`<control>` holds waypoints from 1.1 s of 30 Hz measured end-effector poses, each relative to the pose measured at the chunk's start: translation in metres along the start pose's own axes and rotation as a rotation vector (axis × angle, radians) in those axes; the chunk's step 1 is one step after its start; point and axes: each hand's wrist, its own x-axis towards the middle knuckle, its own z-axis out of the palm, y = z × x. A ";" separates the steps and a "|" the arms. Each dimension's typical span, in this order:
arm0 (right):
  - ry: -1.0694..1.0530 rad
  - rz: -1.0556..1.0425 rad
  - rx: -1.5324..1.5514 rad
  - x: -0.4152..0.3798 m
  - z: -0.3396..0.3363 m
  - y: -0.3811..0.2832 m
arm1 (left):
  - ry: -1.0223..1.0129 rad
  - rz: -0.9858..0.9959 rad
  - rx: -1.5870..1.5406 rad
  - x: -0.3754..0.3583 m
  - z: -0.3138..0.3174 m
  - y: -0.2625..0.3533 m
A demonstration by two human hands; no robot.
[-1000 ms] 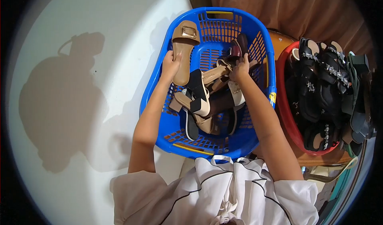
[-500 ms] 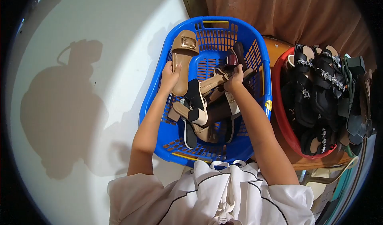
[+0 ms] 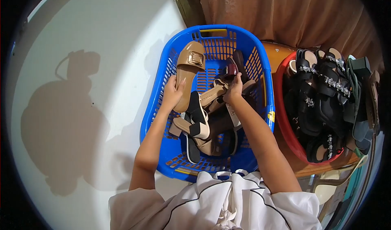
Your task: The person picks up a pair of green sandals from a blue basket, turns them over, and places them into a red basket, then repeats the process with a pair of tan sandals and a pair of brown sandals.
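The left hand (image 3: 173,93) grips the heel end of a tan slide sandal (image 3: 188,73) — smooth, matte, with a shiny squarish gold buckle on its broad strap — which leans against the basket's 10 o'clock wall, toe up. The blue plastic basket (image 3: 163,107) is oval, with slotted lattice sides. The right hand (image 3: 234,92), curled shut at the basket's centre, closes on a beige strappy sandal (image 3: 211,94); exactly which strap it pinches is hidden by the fingers. Below lies a tangle of footwear, a black-and-cream block heel (image 3: 199,118) among it, soles overlapping and hard to separate. At 3 o'clock a red tub (image 3: 283,116) holds black jewelled sandals (image 3: 321,83), its far edge cut off.
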 end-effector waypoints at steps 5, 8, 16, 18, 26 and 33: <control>-0.108 -0.094 -0.962 0.010 -0.002 -0.005 | -0.037 -0.041 0.033 0.000 -0.001 -0.005; -0.163 -0.090 -0.963 0.005 -0.007 -0.001 | -0.023 0.003 0.006 -0.001 0.001 0.000; -0.216 -0.043 0.137 0.005 -0.008 0.005 | -0.030 0.111 0.162 0.000 0.002 -0.012; -0.243 -0.016 0.117 0.011 -0.006 0.000 | -0.051 0.090 0.199 0.000 0.001 -0.015; -0.004 -0.109 0.455 -0.052 -0.041 0.052 | -0.066 0.008 0.313 -0.003 -0.003 0.012; 0.134 -0.100 0.708 -0.032 -0.029 0.046 | 0.032 0.151 0.451 -0.003 -0.010 0.026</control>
